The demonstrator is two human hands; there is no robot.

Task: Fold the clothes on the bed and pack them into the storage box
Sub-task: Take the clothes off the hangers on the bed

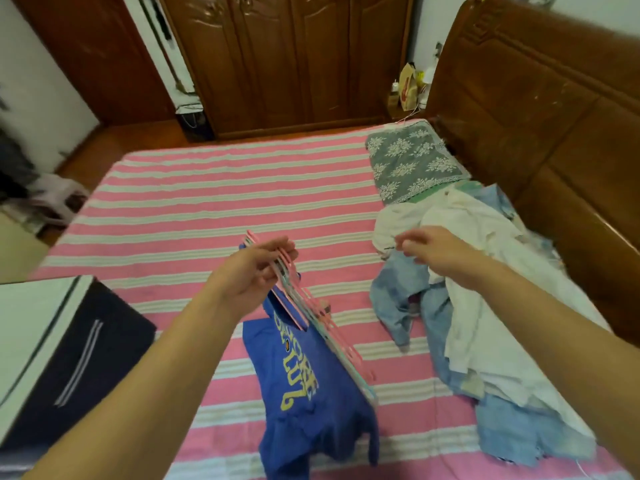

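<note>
Clothes: heap of white and pale-blue denim garments (485, 306), unfolded, on the right of the pink-and-white striped bed (207, 188), near the carved wooden headboard (540, 109).
Blue shirt: royal-blue T-shirt with yellow lettering (311, 393), on a hanger, its lower part draped on the bed.
Left hand: left hand (251, 271) with fingers curled round a bundle of pink and pale-green plastic hangers (311, 317); the shirt hangs from it.
Right hand: right hand (433, 249) above the heap's edge, fingers loosely bent, holding nothing I can make out.
Box: dark navy fabric storage box with white trim (72, 358), lower left beside the bed; contents not visible.
Progress: early, by my judgement. Nothing folded in view; shirt needs unhanging, heap untouched.
</note>
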